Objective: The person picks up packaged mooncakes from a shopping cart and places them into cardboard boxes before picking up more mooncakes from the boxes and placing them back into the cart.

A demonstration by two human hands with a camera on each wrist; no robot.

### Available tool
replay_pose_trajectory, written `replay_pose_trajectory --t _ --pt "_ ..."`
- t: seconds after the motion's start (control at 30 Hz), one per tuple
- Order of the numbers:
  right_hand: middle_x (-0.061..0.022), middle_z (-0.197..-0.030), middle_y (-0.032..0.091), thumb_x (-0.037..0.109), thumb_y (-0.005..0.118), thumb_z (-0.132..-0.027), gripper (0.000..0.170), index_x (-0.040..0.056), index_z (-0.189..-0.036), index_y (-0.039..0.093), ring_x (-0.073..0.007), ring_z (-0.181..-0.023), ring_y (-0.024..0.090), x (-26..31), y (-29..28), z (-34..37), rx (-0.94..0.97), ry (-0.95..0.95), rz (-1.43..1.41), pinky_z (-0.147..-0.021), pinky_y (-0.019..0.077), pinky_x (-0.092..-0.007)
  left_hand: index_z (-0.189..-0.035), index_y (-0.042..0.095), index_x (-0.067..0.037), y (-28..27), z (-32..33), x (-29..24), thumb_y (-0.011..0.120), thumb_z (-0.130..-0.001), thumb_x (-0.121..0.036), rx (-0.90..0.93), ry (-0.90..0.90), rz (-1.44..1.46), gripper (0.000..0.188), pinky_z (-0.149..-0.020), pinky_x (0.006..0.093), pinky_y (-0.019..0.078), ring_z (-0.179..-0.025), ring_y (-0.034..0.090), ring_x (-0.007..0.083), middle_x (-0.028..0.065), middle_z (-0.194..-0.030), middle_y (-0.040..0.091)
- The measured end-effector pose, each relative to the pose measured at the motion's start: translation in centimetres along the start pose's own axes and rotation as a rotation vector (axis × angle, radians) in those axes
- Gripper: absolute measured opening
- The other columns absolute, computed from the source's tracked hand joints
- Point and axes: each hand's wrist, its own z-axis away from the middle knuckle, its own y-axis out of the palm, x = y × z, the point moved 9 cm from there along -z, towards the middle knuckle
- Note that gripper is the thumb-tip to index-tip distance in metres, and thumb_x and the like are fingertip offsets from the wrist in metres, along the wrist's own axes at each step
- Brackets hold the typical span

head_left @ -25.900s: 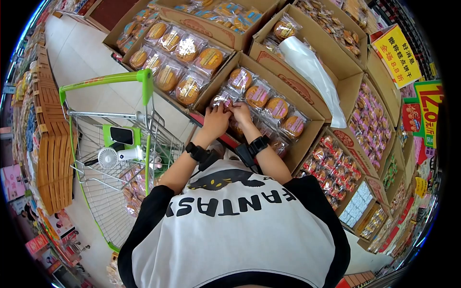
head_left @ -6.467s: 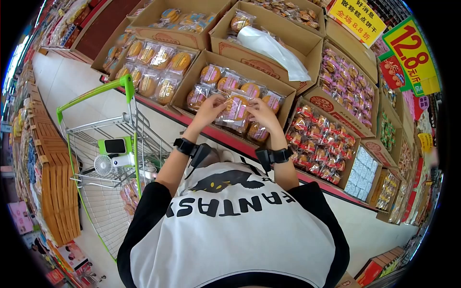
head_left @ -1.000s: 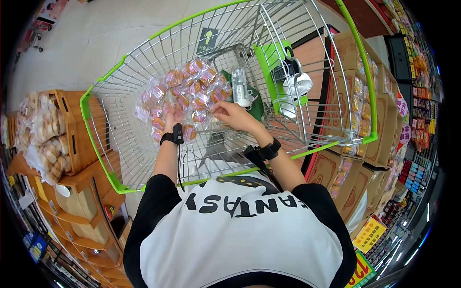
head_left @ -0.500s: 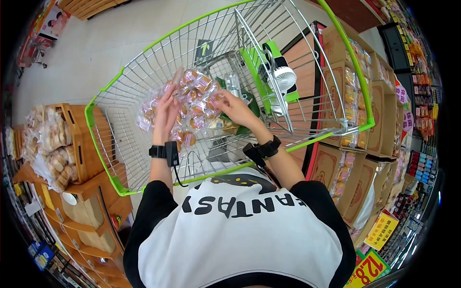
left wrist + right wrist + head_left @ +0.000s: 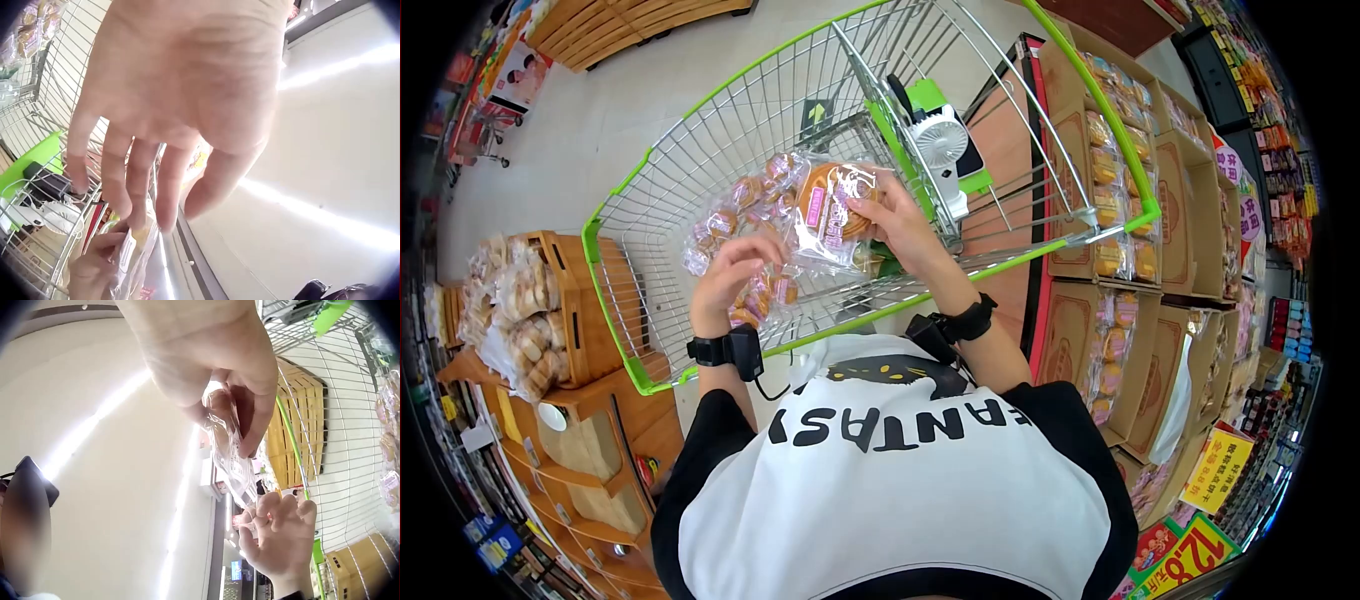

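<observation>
My right hand (image 5: pixel 910 225) pinches a large round pastry (image 5: pixel 825 208) in a clear wrapper with pink and white print, raised over the shopping cart in the head view. In the right wrist view the wrapped pastry (image 5: pixel 228 450) shows edge-on between thumb and fingers. My left hand (image 5: pixel 735 270) is beside it, its fingers loosely bent and palm empty. In the left wrist view the left hand (image 5: pixel 181 94) spreads its fingers, their tips overlapping the wrapper's edge. Several more wrapped pastries (image 5: pixel 722 222) lie heaped in the cart, partly hidden by the hands.
The wire cart (image 5: pixel 640 365) has a green rim. A white handheld fan (image 5: pixel 941 143) is on its child seat. Cardboard boxes (image 5: pixel 1075 325) of packaged pastries line the right side. A wooden rack (image 5: pixel 585 310) with bagged bread stands at the left.
My right hand has lifted a wrapped pastry out of the heap toward the head camera. The left hand has drawn back from the heap, lower in the view. Earlier, both hands were at a cardboard box.
</observation>
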Motion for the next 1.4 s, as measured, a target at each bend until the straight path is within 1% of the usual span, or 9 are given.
replay_pose_trajectory --t 0.27,0.5,0.53,0.63,0.77,0.97,1.13,1.2,1.4 --pt "-0.0104 -0.104 0.05 0.007 0.053 -0.079 0.048 0.0026 -0.121 0.03 -0.0155 -0.088 0.055 4.9 -1.6 6.5 0.008 -0.141 -0.047 -0.068 0.0497 -0.026 -0.103 0.043 -0.002 4.5 -3.0 -1.0 0.053 -0.075 -0.029 -0.155 0.07 0.113 0.04 -0.083 0.0312 0.0367 -0.094 0.048 0.0183 0.0093 -0.097 0.049" --pt "-0.01 -0.105 0.05 0.007 0.053 -0.078 0.054 0.0083 -0.124 0.024 -0.0145 -0.091 0.052 8.7 -4.9 12.8 -0.075 -0.416 -0.007 -0.072 0.0481 -0.0274 -0.119 0.034 -0.001 11.9 -4.9 0.1 0.059 -0.072 -0.031 0.029 0.05 0.033 0.061 -0.088 0.0344 0.0359 -0.105 0.045 0.0219 0.012 -0.111 0.046" --pt "-0.0144 -0.118 0.041 0.009 0.052 -0.077 0.059 0.0068 -0.126 0.02 -0.0231 -0.105 0.047 8.8 -5.4 13.8 -0.086 -0.389 -0.048 -0.084 0.0448 -0.0375 -0.123 0.03 -0.001 13.2 -5.2 0.5 0.063 -0.07 -0.03 0.081 0.074 0.123 0.069 -0.09 0.0357 0.035 -0.107 0.044 0.0232 0.0127 -0.115 0.044" --pt "-0.0161 -0.121 0.036 0.01 0.055 -0.076 0.064 0.0066 -0.127 0.016 -0.0277 -0.108 0.044 9.8 -6.7 17.1 -0.085 -0.488 -0.201 -0.085 0.0437 -0.0435 -0.129 0.02 -0.002 18.3 -6.2 0.7 0.072 -0.063 -0.028 0.166 0.023 0.237 0.089 -0.091 0.0401 0.0344 -0.108 0.044 0.0256 0.0135 -0.122 0.039" --pt "-0.0149 -0.12 0.036 0.006 0.055 -0.077 0.064 0.0073 -0.126 0.014 -0.0245 -0.107 0.044 11.0 -8.3 21.9 -0.072 -0.578 -0.319 -0.089 0.0401 -0.0389 -0.127 0.023 0.001 23.3 -7.8 1.0 0.068 -0.068 -0.021 0.187 0.029 0.32 0.078 -0.086 0.0391 0.0396 -0.105 0.047 0.0236 0.0131 -0.117 0.044" --pt "-0.0093 -0.105 0.049 0.007 0.058 -0.075 0.039 0.0046 -0.107 0.036 -0.0145 -0.098 0.048 10.6 -14.3 30.1 -0.201 -0.576 -0.087 -0.074 0.0447 -0.0282 -0.109 0.043 0.002 28.2 -9.6 3.7 0.057 -0.073 -0.002 0.083 -0.063 0.206 0.039 -0.075 0.0244 0.0431 -0.087 0.054 0.0124 0.0073 -0.097 0.056" --pt "-0.0118 -0.097 0.054 0.007 0.061 -0.074 0.044 0.0048 -0.11 0.035 -0.0131 -0.079 0.056 7.8 -16.5 36.8 -0.304 -0.246 0.142 -0.063 0.0465 -0.0254 -0.09 0.053 -0.001 32.8 -10.7 7.2 0.057 -0.074 -0.003 0.207 -0.241 0.105 0.016 -0.057 0.0197 0.0428 -0.068 0.054 0.0074 0.0027 -0.08 0.059" --pt "-0.0114 -0.091 0.057 0.009 0.063 -0.073 0.044 0.0025 -0.108 0.037 -0.013 -0.081 0.056 5.8 -17.0 38.4 -0.307 -0.096 0.256 -0.066 0.0469 -0.026 -0.089 0.053 -0.002 36.4 -11.0 7.6 0.058 -0.074 -0.003 0.304 -0.246 0.05 0.016 -0.054 0.0193 0.0416 -0.066 0.053 0.0064 0.0021 -0.078 0.058" --pt "-0.0102 -0.095 0.057 0.014 0.061 -0.075 0.041 0.0009 -0.108 0.042 -0.0127 -0.083 0.054 3.8 -18.8 41.7 -0.445 -0.185 0.39 -0.073 0.0441 -0.0257 -0.089 0.053 -0.004 43.7 -11.8 9.4 0.061 -0.074 -0.006 0.522 -0.249 -0.188 0.017 -0.045 0.0138 0.034 -0.056 0.047 0.0006 -0.0022 -0.07 0.055"
